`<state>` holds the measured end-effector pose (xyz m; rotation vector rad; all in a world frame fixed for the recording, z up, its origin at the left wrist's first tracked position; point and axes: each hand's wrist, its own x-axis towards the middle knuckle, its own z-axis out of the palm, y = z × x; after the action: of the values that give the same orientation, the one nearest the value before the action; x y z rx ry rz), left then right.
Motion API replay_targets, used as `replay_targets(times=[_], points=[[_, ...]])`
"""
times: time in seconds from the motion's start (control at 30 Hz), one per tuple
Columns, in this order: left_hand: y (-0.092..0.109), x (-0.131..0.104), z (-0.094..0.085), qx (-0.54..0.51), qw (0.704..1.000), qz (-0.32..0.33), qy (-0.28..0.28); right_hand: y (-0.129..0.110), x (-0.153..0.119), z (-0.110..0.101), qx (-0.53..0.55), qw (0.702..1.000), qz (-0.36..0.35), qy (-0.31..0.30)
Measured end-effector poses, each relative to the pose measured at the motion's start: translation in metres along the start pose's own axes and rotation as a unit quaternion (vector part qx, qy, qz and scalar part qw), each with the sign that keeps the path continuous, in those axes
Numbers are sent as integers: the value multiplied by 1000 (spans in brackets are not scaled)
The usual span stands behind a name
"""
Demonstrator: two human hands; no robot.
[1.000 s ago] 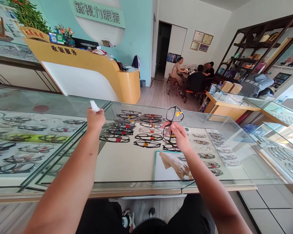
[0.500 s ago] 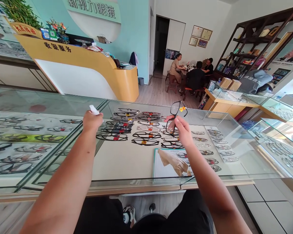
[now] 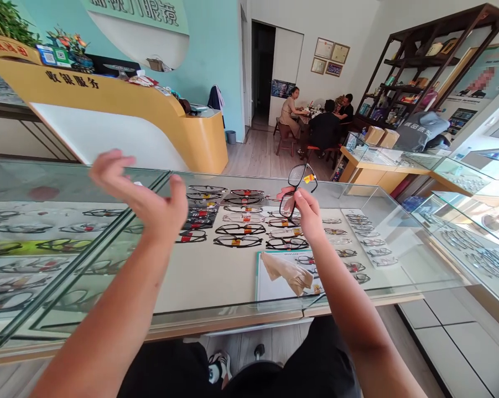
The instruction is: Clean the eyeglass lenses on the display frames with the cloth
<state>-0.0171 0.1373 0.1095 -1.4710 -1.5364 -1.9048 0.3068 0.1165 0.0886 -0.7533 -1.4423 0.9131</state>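
My left hand (image 3: 145, 199) is raised above the display case's far left part, fingers spread and thumb apart. Just behind it, a scrap of a small white object (image 3: 138, 183) shows; the rest is hidden, and I cannot tell whether the hand touches it. My right hand (image 3: 306, 213) pinches a pair of black-framed eyeglasses (image 3: 296, 176) near the bridge, the frame tilted nearly upright. An orange-yellow tag (image 3: 309, 178) is on one lens or temple. Below my right forearm lies a crumpled beige cloth (image 3: 286, 272) on a white, teal-edged sheet (image 3: 270, 290).
Several rows of eyeglasses (image 3: 238, 241) show in the glass display case (image 3: 199, 276). More frames sit in the case section at left (image 3: 23, 266). A yellow counter (image 3: 203, 138) stands beyond. People sit at a table (image 3: 311, 113) at the back.
My left hand has opened from a fist around a small white object, which now shows only partly behind it. My right hand still holds the eyeglasses. The view has shifted slightly right.
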Motion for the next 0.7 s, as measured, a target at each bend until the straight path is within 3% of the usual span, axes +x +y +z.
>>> replay_targets(times=[0.03,0.07,0.13,0.17,0.23,0.3,0.4,0.5,0.7], points=[[14,-14,2,-42,992,120,24,1,1,-1,4,1000,0,7],[28,-30,3,-84,973,215,3,2,3,-2,3,1000,2,13],[54,-66,5,-155,923,321,-147,5,4,-3,-5,1000,8,17],[66,-84,5,-192,880,360,-242,6,5,-4,-8,1000,11,17],[85,-116,3,-216,801,410,-379,8,5,-5,-10,1000,8,13],[94,-140,2,-215,751,416,-465,8,5,-5,-10,1000,-3,9],[92,-159,5,-198,734,377,-529,8,5,-5,-13,1000,-6,6],[84,-163,9,-178,721,355,-567,7,5,-4,-20,1000,7,5],[81,-166,12,-155,690,375,-600,4,2,0,-23,1000,-5,-3]])
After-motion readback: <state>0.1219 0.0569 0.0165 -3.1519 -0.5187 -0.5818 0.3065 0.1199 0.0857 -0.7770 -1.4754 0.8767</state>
